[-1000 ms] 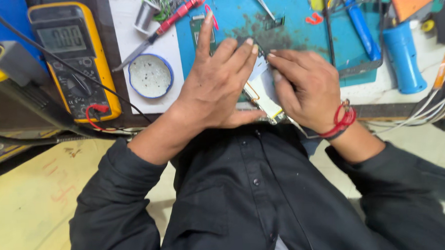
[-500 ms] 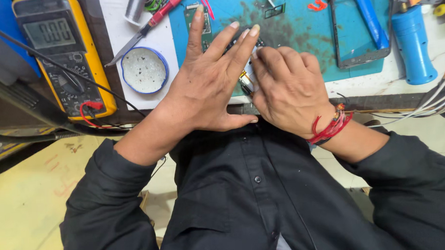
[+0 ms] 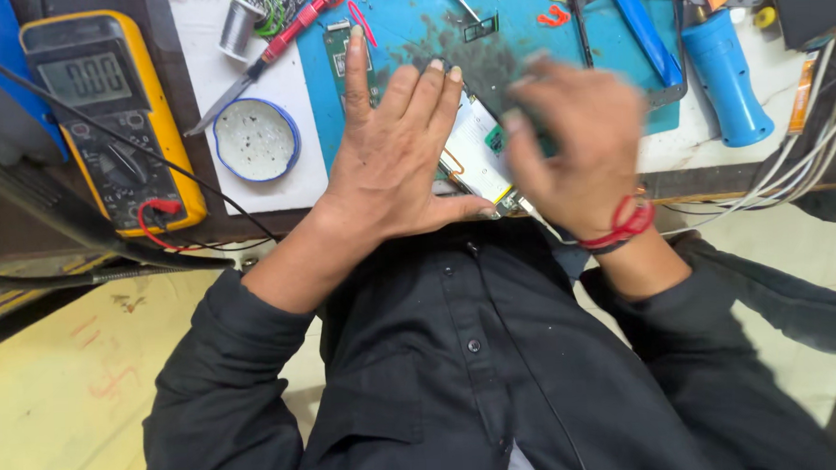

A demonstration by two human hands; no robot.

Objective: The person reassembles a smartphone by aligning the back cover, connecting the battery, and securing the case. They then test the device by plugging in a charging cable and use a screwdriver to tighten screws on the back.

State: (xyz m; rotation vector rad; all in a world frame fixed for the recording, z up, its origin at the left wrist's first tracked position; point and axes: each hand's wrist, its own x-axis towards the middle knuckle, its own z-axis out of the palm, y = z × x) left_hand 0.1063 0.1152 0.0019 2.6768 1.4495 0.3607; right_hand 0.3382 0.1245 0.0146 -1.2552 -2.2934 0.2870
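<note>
— What have your hands got there?

— My left hand (image 3: 392,166) lies flat, fingers spread wide and straight, pressing down on an opened phone with a white-and-green inner board (image 3: 478,149). It grips nothing; the palm just pins the phone so it can't slide. The phone sits on the stained blue work mat (image 3: 411,31), at the near edge of the bench, between my two hands.

— And the right?

— My right hand (image 3: 577,151) is blurred, lifted just over the phone's right side, fingers loosely curled and half open. Whether it pinches anything I cannot tell.

— Why is so much crowded around you?

— Reach, I'd judge. The yellow digital multimeter (image 3: 108,116) rests to my left, its leads trailing toward me; the small round blue-rimmed tin (image 3: 256,140) is just beside the mat; the red-handled screwdriver (image 3: 272,45) lies tilted above it. The blue cylindrical tool (image 3: 722,67) stands well off to the right.
</note>
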